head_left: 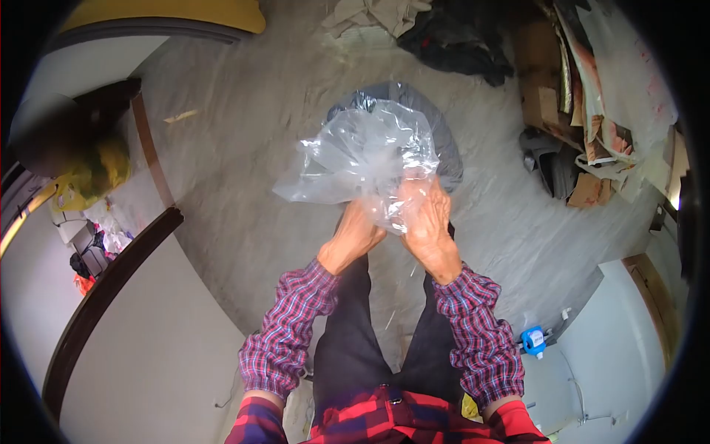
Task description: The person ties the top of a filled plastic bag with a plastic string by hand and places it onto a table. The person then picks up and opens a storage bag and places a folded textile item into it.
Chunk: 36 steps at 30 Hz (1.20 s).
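A crumpled clear plastic bag (355, 159) is bunched up in front of me, its loose folds spreading up and to the left. My left hand (351, 237) is closed on its lower gathered part, with the fingers mostly hidden under the plastic. My right hand (430, 233) grips the bag just to the right, its fingers partly covered by the film. Behind the bag, a rounded dark grey bundle (444, 140) rests on the floor. How the bag and the bundle connect, if they do, I cannot tell.
Grey concrete floor (237, 148) surrounds me. Dark cloth (462, 44) lies at the top, with cardboard (540, 74) at the upper right. A dark-edged partition (111, 288) stands on the left. A blue meter (532, 340) sits by the lower right wall.
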### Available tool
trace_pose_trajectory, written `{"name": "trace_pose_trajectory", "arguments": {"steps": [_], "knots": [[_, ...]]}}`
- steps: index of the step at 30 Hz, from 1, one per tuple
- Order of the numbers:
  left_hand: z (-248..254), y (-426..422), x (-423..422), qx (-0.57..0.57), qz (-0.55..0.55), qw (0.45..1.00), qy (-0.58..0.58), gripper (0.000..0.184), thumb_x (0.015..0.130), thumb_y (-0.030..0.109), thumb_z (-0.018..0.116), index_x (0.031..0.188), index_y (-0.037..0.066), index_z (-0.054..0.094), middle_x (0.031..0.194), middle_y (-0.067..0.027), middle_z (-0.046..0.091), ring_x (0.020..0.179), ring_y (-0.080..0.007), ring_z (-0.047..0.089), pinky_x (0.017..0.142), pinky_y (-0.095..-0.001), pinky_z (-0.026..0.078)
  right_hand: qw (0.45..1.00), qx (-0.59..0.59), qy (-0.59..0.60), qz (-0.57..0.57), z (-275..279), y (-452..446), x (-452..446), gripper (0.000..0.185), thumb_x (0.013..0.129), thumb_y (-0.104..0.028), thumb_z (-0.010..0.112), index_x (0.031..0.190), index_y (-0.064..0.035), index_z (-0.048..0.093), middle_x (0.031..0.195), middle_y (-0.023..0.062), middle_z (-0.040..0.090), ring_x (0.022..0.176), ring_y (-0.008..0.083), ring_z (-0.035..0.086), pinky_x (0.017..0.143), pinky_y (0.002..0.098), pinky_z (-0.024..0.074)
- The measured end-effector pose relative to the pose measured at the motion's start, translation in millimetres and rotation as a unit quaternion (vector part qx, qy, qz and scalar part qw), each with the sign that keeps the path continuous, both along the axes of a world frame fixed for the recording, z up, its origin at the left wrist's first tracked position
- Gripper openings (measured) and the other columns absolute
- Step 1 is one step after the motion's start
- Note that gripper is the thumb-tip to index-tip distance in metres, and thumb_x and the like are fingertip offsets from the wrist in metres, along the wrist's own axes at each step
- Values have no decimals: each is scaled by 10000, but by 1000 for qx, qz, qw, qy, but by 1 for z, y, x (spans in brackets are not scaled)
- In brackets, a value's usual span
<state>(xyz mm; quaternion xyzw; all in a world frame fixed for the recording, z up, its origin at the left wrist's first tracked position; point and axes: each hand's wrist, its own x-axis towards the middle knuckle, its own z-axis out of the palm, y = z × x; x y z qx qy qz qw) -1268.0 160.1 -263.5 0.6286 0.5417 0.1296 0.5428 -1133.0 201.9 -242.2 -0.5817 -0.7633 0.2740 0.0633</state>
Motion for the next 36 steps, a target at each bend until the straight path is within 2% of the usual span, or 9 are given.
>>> {"name": "trace_pose_trajectory", "arguments": {"steps": [9,13,21,23,26,27,29,31,36], "knots": [[-10,2,-2,75,-73,994,33,271,632,1,539,903,-10,530,794,-164,536,753,-351,518,640,-396,426,974,-162,88,-134,10,11,2,157,722,-151,523,768,-7,568,651,211,563,628,386,555,544,447,426],[77,29,17,173,-91,974,118,278,540,-44,510,815,-34,546,728,-149,536,705,-343,529,602,-396,432,967,-129,196,-96,-3,19,11,193,749,-173,515,784,10,565,645,189,553,612,350,549,529,390,411],[63,38,10,405,-161,895,-100,237,585,15,540,820,1,514,1023,-157,510,1007,-302,508,806,-338,468,905,-230,348,-85,4,30,28,262,727,-235,509,731,19,574,648,194,555,642,331,566,573,383,419],[64,47,24,372,-172,903,-126,290,611,49,552,895,15,507,1048,-180,503,1076,-300,458,866,-381,428,862,-264,420,-105,16,23,21,275,753,-256,519,757,11,583,656,124,597,633,287,576,601,382,424],[45,60,31,338,-178,916,123,383,710,279,547,998,35,482,1108,-181,476,1162,-295,363,967,-424,307,547,-390,533,-514,27,15,4,247,807,-236,496,778,-8,586,601,25,569,527,165,520,485,308,399],[35,61,23,287,-112,942,136,457,727,370,533,1041,43,473,1136,-173,460,1182,-292,336,1004,-428,248,545,-391,533,-516,17,20,13,247,807,-236,496,778,-8,586,601,25,569,527,165,520,485,308,399],[37,69,0,312,-268,863,292,591,713,472,512,1138,70,434,1179,-96,426,1138,-226,386,1027,-371,155,704,-584,369,-166,-15,30,35,190,854,-201,471,863,-30,554,599,-44,428,478,34,365,420,180,296],[46,55,-14,437,-356,694,448,604,695,466,529,1152,87,420,1125,-63,455,1074,-183,424,968,-333,230,692,-567,403,-192,-16,25,33,236,866,-216,450,754,-31,542,488,-109,279,402,-9,176,362,173,132],[12,25,-31,399,-254,785,401,512,692,386,556,1099,103,425,963,-28,465,887,-156,460,809,-300,299,683,-614,369,-146,-18,23,36,239,838,-218,461,711,-33,543,502,-69,334,425,11,258,369,178,209]]}}
